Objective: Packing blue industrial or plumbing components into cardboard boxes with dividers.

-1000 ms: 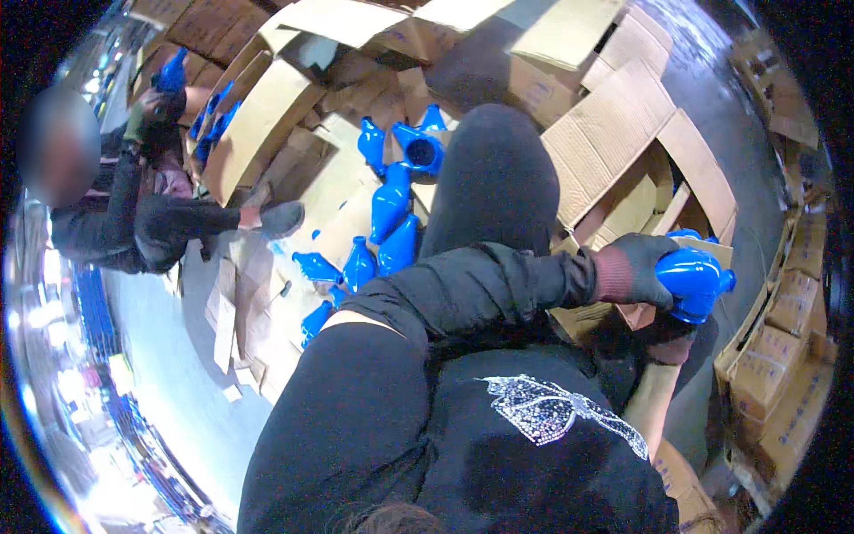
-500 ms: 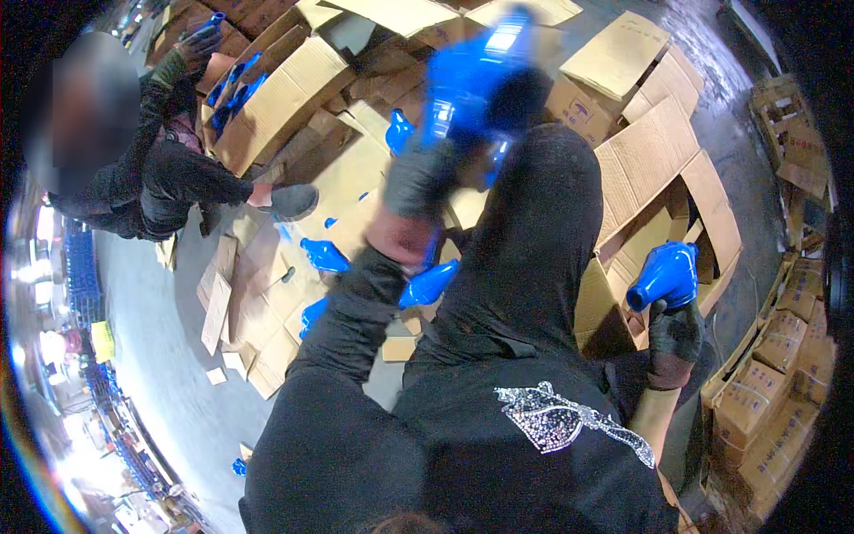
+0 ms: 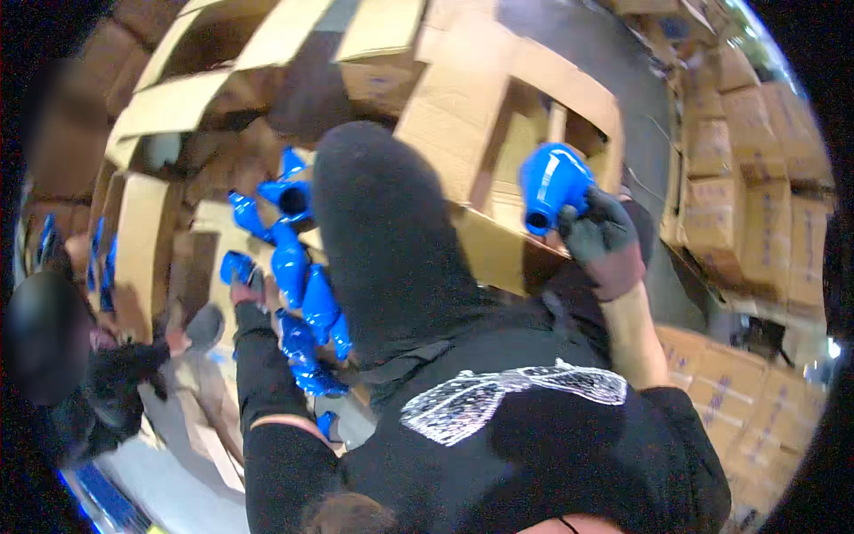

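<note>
So, right hand (image 3: 605, 233) holds vessel (image 3: 555, 182) near carton edge (image 3: 498, 228).

Vessel grp (image 3: 289, 264) L of knee (image 3: 382, 205); open box (image 3: 491, 251) R; stacked ctns (image 3: 738, 222) far R.

No wording or number can be read clearly. Relative to the open cardboard carton (image 3: 494, 254), the stacked shipping cartons (image 3: 714, 218) to its right carry bluish print on their sides, too blurred to make out. Below and to the right of it, the strapped cartons (image 3: 731, 384) show short lines of similar bluish characters, equally illegible. To its upper left, a flapped carton (image 3: 381, 87) bears a faint bluish mark on its side.
</note>
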Motion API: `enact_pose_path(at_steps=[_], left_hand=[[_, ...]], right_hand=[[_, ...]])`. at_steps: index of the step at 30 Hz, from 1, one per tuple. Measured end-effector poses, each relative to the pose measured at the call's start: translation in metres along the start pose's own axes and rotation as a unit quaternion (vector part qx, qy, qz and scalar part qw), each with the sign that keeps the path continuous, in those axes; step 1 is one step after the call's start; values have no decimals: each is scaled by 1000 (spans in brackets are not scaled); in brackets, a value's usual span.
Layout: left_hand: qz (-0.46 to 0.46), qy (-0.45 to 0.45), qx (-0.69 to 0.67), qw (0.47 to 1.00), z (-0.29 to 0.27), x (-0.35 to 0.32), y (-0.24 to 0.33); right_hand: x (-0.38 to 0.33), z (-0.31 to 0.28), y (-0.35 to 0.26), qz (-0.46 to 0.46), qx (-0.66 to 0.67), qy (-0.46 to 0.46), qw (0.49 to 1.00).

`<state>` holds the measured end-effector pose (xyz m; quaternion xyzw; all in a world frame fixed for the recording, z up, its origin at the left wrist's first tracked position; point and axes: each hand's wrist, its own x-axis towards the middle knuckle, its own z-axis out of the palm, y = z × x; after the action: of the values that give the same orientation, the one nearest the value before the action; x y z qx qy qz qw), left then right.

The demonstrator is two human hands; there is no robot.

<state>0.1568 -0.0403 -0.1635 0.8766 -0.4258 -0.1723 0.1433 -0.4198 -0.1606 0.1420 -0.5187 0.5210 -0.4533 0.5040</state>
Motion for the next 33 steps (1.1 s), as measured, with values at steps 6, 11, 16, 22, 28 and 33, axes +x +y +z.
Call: enact_pose_path(at_steps=[6,11,16,22,28,33], left_hand=[[-272,-44,-552,787,-70,-25,-13],[263,41,-437,859,-183,-142,316],[582,-94,-294,752,-143,-197,431],[494,-177,-405,749,-85,-237,438],[366,-220,-426,797,-73,-237,431],[340,-222,-440,801,-76,-231,425]], right_hand=[[12,16,-19,263,544,-58,795],[-31,4,-30,43,24,-45,998],[-39,0,-13,383,548,-131,732],[-81,0,0,264,343,-148,889],[-73,-3,18,473,622,-139,608],[-68,0,-3,28,-24,-303,952]])
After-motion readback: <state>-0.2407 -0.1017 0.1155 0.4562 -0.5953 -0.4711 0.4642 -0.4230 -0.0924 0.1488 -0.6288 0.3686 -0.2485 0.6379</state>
